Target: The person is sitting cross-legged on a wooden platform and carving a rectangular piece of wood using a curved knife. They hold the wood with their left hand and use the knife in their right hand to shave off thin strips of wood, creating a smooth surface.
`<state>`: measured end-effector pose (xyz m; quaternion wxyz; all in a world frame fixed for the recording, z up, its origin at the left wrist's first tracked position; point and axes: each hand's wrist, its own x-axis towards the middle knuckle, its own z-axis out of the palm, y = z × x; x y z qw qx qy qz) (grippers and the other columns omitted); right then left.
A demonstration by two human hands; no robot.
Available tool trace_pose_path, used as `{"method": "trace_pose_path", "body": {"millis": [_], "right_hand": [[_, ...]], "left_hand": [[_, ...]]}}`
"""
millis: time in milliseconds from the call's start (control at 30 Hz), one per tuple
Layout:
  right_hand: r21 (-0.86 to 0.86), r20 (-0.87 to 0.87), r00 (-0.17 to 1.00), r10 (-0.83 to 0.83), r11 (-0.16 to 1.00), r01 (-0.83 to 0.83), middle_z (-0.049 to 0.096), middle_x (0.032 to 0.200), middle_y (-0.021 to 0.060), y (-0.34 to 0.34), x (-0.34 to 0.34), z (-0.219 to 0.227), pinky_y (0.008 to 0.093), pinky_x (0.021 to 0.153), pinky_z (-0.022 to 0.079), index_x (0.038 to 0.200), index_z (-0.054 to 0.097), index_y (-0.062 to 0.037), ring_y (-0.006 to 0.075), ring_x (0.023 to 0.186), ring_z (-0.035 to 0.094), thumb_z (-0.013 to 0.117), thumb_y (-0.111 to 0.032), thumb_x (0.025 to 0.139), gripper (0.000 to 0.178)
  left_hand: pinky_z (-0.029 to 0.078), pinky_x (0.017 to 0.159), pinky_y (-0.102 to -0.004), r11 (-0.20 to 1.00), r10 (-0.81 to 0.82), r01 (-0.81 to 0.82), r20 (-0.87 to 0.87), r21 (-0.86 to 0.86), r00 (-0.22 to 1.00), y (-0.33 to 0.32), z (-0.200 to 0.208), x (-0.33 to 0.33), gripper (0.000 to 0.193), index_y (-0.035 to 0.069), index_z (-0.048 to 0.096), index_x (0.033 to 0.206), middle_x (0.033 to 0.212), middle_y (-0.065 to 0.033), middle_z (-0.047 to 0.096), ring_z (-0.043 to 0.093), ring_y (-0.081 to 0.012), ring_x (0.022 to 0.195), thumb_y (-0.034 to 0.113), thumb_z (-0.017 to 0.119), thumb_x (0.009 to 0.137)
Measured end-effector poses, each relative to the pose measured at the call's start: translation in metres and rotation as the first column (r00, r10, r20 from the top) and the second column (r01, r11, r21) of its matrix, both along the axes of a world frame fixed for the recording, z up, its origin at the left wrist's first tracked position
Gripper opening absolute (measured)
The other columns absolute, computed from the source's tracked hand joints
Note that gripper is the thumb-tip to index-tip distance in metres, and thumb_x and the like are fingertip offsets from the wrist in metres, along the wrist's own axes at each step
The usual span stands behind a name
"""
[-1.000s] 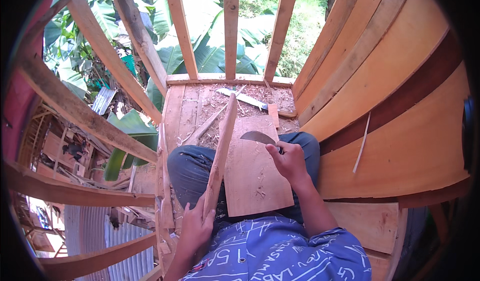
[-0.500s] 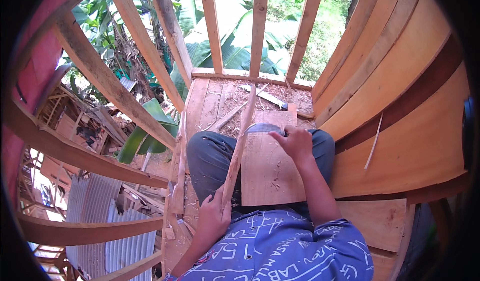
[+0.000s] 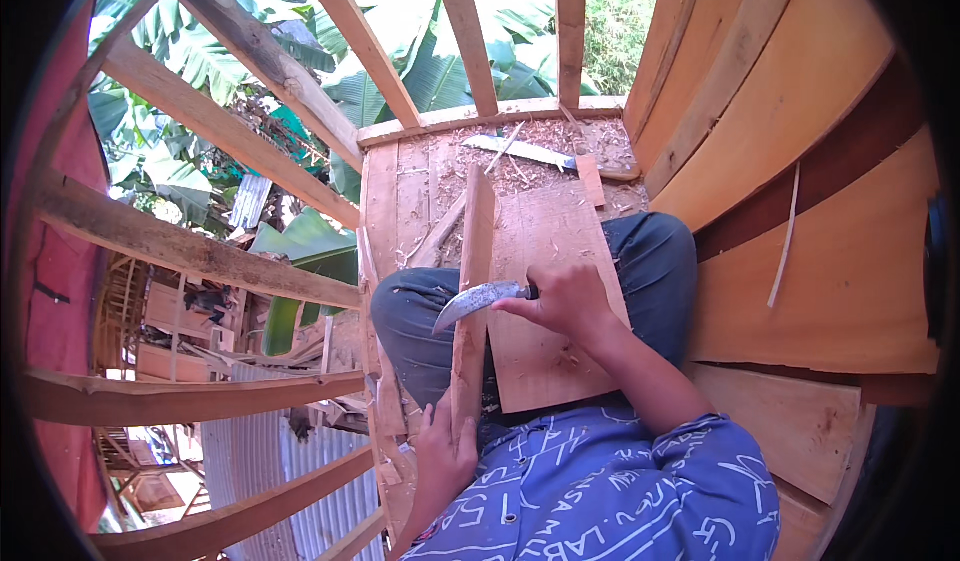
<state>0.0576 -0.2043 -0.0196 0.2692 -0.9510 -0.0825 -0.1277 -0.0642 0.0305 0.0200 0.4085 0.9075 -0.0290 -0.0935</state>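
My left hand [image 3: 447,449] grips the lower end of a narrow wooden strip [image 3: 470,346], which points away from me and leans on the left of a flat board. In my right hand [image 3: 567,301] is a knife [image 3: 476,303] with a curved, worn blade and a dark handle. The blade lies across the strip around its middle, tip pointing left. Beneath my right hand, the flat wooden board [image 3: 545,361] rests over my lap between my knees. My fingers hide most of the knife's handle.
Ahead on the plank floor lie a machete [image 3: 520,151], a small wood block [image 3: 591,181], a loose stick [image 3: 440,231] and many shavings. Upright wooden slats [image 3: 467,41] stand in front and to the left; plywood panels [image 3: 820,261] wall the right. Corrugated metal sheets [image 3: 330,476] lie lower left, outside.
My right hand and the knife have come down along the strip toward me, and the blade now crosses its face. The strip is turned, its broad side showing. The view has also shifted.
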Motion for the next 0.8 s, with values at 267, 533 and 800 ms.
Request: {"method": "trace_pose_path", "body": {"millis": [267,533,800], "right_hand": [[0.012,-0.102,0.961,-0.256,0.966,0.258,0.055,0.054,0.0159,-0.024,0.072,-0.016,0.0445,0.052,0.046,0.060,0.057,-0.0007,0.0344,0.054,0.061,0.057,-0.076,0.078,0.077],[0.140,-0.213,0.918,-0.333,0.920,0.366,0.059,0.057,0.0193,-0.098,0.086,0.011,0.0452,0.056,0.048,0.063,0.065,-0.0010,0.0355,0.056,0.063,0.059,-0.066,0.084,0.068],[0.073,-0.077,0.990,0.117,0.991,-0.112,0.056,0.051,0.0117,-0.019,0.078,-0.014,0.0378,0.044,0.046,0.055,0.056,-0.0037,0.0285,0.047,0.060,0.063,-0.077,0.071,0.075]], "left_hand": [[0.035,0.106,-0.0568,0.996,0.037,-0.035,-0.027,0.079,0.999,-0.007,0.002,0.009,0.044,0.003,0.052,0.129,0.114,-0.0229,0.064,0.060,-0.0452,0.105,0.011,0.058,0.086],[0.032,0.107,-0.0597,0.999,0.006,-0.002,-0.079,0.048,0.997,-0.006,-0.006,0.021,0.043,0.000,0.053,0.125,0.113,-0.0221,0.064,0.062,-0.0423,0.104,0.009,0.058,0.084],[0.033,0.109,-0.0519,0.995,0.073,-0.088,-0.263,-0.046,0.962,-0.002,-0.009,0.030,0.045,-0.005,0.050,0.127,0.113,-0.0286,0.062,0.055,-0.0491,0.112,0.009,0.056,0.085]]}}
